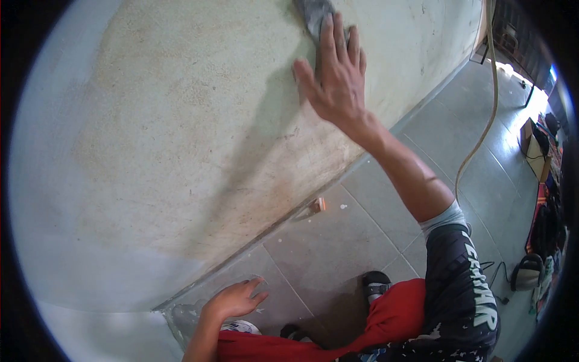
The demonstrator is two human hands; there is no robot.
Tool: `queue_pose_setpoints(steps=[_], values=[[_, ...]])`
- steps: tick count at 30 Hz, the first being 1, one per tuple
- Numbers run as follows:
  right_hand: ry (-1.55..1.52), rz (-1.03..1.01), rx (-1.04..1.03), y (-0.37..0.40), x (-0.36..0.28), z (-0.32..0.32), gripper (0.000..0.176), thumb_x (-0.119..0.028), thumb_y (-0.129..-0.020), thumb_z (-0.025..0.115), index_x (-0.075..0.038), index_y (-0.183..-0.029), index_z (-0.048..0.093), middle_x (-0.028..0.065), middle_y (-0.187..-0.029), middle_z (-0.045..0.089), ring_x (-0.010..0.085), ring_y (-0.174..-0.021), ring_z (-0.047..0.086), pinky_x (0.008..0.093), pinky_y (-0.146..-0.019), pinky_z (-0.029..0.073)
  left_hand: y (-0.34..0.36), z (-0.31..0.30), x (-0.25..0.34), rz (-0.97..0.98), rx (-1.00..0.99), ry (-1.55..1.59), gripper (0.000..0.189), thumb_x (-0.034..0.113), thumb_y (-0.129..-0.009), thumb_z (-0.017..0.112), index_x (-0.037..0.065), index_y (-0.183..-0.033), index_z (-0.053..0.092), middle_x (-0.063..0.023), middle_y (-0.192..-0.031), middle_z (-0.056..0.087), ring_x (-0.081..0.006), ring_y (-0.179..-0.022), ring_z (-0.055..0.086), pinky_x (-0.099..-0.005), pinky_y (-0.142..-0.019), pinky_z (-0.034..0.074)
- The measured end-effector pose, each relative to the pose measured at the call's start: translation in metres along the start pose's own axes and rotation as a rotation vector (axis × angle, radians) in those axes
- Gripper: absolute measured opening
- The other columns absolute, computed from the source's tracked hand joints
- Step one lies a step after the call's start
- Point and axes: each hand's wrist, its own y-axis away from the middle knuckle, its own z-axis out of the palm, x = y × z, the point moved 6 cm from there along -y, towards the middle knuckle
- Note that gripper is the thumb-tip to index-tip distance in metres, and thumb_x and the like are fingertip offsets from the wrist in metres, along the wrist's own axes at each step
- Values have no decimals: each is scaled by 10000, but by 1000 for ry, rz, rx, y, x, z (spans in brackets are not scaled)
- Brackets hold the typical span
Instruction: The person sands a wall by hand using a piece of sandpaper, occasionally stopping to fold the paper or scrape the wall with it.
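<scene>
My right hand (342, 84) is stretched up against the worn, stained wall (175, 120). Under its fingertips is a crumpled grey piece (313, 15) that looks like a rag, pressed to the wall and partly cut off by the top of the view. My left hand (237, 300) hangs low over the tiled floor near the wall's corner, fingers apart and holding nothing.
A small flat tool with an orange end (319, 205) lies on the floor against the wall's foot. A pale hose (494, 102) runs down at the right. Beyond it are an open box (535, 151), a cord and a dark-and-grey appliance (528, 273). My sandalled foot (376, 283) is below.
</scene>
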Motion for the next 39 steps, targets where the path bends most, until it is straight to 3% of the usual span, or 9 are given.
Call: queue_pose_setpoints(steps=[7,14,15,19,26,28,33,36,39], values=[[142,-89,-378,102,-1,24,878,-583,-980,490,-18,-1587,199,224,-1661,136,561,-1481,113,747,-1109,191,7,-4,8,-3,37,16,637,468,-1014,513,41,-1481,441,-247,-1366,587,-381,-1286,553,-409,-1086,429],[4,7,28,-41,-19,-19,957,-683,-968,393,-19,-1598,112,239,-1643,204,519,-1502,102,640,-1186,151,2,-2,3,-19,-16,-1,631,465,-1014,514,49,-1482,443,-244,-1366,589,-376,-1283,557,-405,-1077,436],[-26,-20,97,-23,-12,-8,907,-598,-959,495,10,-1569,212,235,-1628,238,555,-1462,185,725,-1112,217,3,-3,3,-21,-18,0,631,465,-1014,514,49,-1482,443,-244,-1366,589,-376,-1283,557,-405,-1077,436],[-8,5,-356,123,-8,43,929,-633,-985,409,11,-1590,122,258,-1658,77,552,-1497,1,743,-1136,119,2,-1,6,-36,10,3,627,460,-1013,518,54,-1484,443,-248,-1388,570,-378,-1296,546,-408,-1085,429],[-45,39,-22,-15,-4,-8,917,-644,-980,395,8,-1584,174,250,-1648,164,576,-1476,97,700,-1152,149,18,-6,13,-42,-5,18,639,465,-1010,515,40,-1482,441,-246,-1419,545,-385,-1305,535,-413,-1101,417],[-55,85,15,-31,-6,-15,970,-693,-965,373,3,-1596,130,228,-1663,143,513,-1509,88,606,-1200,127,20,-12,13,-47,9,18,637,465,-1011,512,44,-1483,442,-245,-1419,545,-385,-1305,535,-414,-1102,416],[9,-74,-270,118,2,38,874,-605,-990,431,3,-1577,212,249,-1652,150,562,-1490,78,751,-1115,148,20,-13,10,-2,92,33,639,496,-1008,487,69,-1481,442,-253,-1377,566,-404,-1273,548,-440,-1075,436],[105,-57,-375,114,7,31,883,-606,-986,437,1,-1582,202,252,-1653,139,568,-1488,65,762,-1108,151,15,-11,13,-8,87,44,642,497,-1005,493,68,-1481,444,-257,-1382,560,-401,-1287,537,-442,-1084,428],[22,-11,-51,18,1,3,912,-601,-967,482,29,-1567,206,273,-1627,206,580,-1465,145,747,-1103,196,11,-7,14,-24,4,37,638,498,-1004,495,65,-1470,457,-259,-1384,557,-399,-1287,536,-443,-1085,427]])
